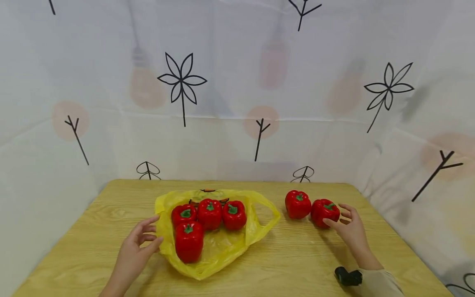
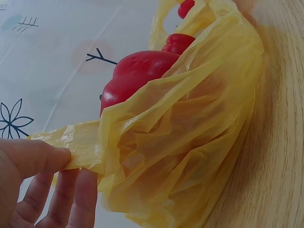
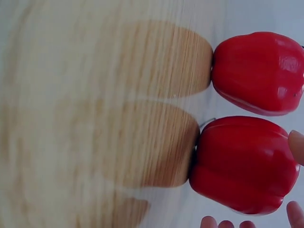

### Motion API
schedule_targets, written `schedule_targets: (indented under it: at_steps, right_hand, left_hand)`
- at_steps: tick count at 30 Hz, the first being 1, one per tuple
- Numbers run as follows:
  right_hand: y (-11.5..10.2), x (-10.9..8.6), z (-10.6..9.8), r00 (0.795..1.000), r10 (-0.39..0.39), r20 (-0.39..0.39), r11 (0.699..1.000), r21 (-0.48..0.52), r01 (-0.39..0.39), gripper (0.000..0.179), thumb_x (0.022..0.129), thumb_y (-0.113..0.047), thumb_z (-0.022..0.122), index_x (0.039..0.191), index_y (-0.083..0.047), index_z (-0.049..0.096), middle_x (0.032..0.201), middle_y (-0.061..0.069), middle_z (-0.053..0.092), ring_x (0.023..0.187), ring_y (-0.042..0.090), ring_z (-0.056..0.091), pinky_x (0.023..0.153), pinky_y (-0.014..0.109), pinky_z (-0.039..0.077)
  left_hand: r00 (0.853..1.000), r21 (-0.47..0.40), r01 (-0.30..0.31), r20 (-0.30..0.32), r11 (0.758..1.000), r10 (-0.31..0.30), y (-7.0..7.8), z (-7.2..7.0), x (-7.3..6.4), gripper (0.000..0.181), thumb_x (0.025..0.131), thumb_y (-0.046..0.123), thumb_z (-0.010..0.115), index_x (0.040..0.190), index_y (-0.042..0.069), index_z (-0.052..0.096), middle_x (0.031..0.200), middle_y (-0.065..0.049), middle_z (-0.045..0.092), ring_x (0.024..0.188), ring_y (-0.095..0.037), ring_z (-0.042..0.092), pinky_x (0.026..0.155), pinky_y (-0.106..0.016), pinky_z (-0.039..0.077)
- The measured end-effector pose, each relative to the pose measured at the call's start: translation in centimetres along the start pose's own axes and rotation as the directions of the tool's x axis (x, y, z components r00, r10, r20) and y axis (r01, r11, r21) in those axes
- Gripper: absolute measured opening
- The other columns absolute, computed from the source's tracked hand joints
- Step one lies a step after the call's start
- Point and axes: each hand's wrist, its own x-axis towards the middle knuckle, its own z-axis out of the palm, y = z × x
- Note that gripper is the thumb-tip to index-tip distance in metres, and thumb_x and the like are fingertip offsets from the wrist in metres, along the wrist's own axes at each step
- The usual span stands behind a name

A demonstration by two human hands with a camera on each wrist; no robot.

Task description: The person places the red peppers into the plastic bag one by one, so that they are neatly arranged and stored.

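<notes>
A yellow plastic bag [image 1: 222, 253] lies open on the table with several red bell peppers [image 1: 210, 215] inside, their green stems up. My left hand [image 1: 134, 247] is at the bag's left side; in the left wrist view its thumb and fingers [image 2: 85, 194] pinch the bag's edge. To the right, two more red peppers stand side by side on the table. My right hand [image 1: 350, 229] reaches around the nearer bell pepper [image 1: 322, 214], thumb over its front and fingers spread beside it. The farther bell pepper [image 3: 256, 71] stands just past it.
The wooden table [image 1: 293, 264] has a patterned white cloth [image 1: 222, 144] hanging behind it and at both sides. A black strap piece [image 1: 348, 276] shows at the right wrist, by a light sleeve [image 1: 382, 282].
</notes>
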Motion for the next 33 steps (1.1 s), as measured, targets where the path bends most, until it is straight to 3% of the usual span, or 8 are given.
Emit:
schedule_targets:
  at_steps: [10,15,22,29,33]
  right_hand:
    - [-0.2,0.1,0.0,0.999,0.004,0.044,1.000,-0.007,-0.004,0.083,0.085,-0.029,0.070,0.142,0.002,0.019,0.135,0.032,0.027,0.114,0.047,0.036,0.082,0.037,0.048]
    - [-0.2,0.6,0.3,0.999,0.003,0.047,1.000,-0.009,-0.003,0.086,0.084,-0.034,0.070,0.143,0.002,0.017,0.134,0.032,0.026,0.114,0.047,0.035,0.091,0.050,0.043]
    - [-0.1,1.0,0.6,0.999,0.002,0.055,1.000,0.004,-0.002,0.084,0.086,-0.031,0.068,0.143,0.001,0.015,0.137,0.033,0.022,0.117,0.049,0.032,0.097,0.058,0.036]
    - [-0.1,1.1,0.5,0.998,-0.009,0.066,1.000,-0.028,0.011,0.082,0.085,-0.030,0.069,0.142,0.000,0.019,0.135,0.035,0.023,0.113,0.048,0.036,0.087,0.047,0.045]
    - [-0.1,1.0,0.5,0.998,-0.006,0.062,1.000,-0.025,0.007,0.081,0.085,-0.029,0.070,0.142,0.000,0.020,0.135,0.034,0.023,0.114,0.048,0.035,0.089,0.050,0.045]
  left_hand:
    - [1.000,-0.012,-0.001,0.000,1.000,0.001,-0.3,0.3,0.2,0.050,0.085,0.002,0.067,0.130,0.012,0.049,0.112,-0.014,0.050,0.085,-0.011,0.056,0.064,-0.026,0.055]
    - [1.000,-0.013,0.006,0.007,1.000,-0.006,-0.4,0.2,0.2,0.051,0.085,0.003,0.067,0.131,0.011,0.048,0.113,-0.014,0.049,0.086,-0.012,0.056,0.064,-0.026,0.055]
    - [1.000,-0.020,0.009,0.003,1.000,-0.009,-0.3,0.1,0.1,0.050,0.085,0.004,0.067,0.131,0.012,0.049,0.113,-0.013,0.049,0.087,-0.013,0.056,0.065,-0.026,0.055]
    - [1.000,-0.021,-0.015,-0.003,1.000,0.015,-0.4,0.0,0.1,0.049,0.085,0.003,0.067,0.130,0.011,0.049,0.112,-0.014,0.050,0.085,-0.012,0.056,0.064,-0.027,0.055]
    - [1.000,-0.025,-0.023,-0.005,0.999,0.022,-0.4,0.0,0.1,0.049,0.085,0.003,0.067,0.130,0.011,0.049,0.112,-0.014,0.050,0.086,-0.012,0.056,0.064,-0.027,0.055]
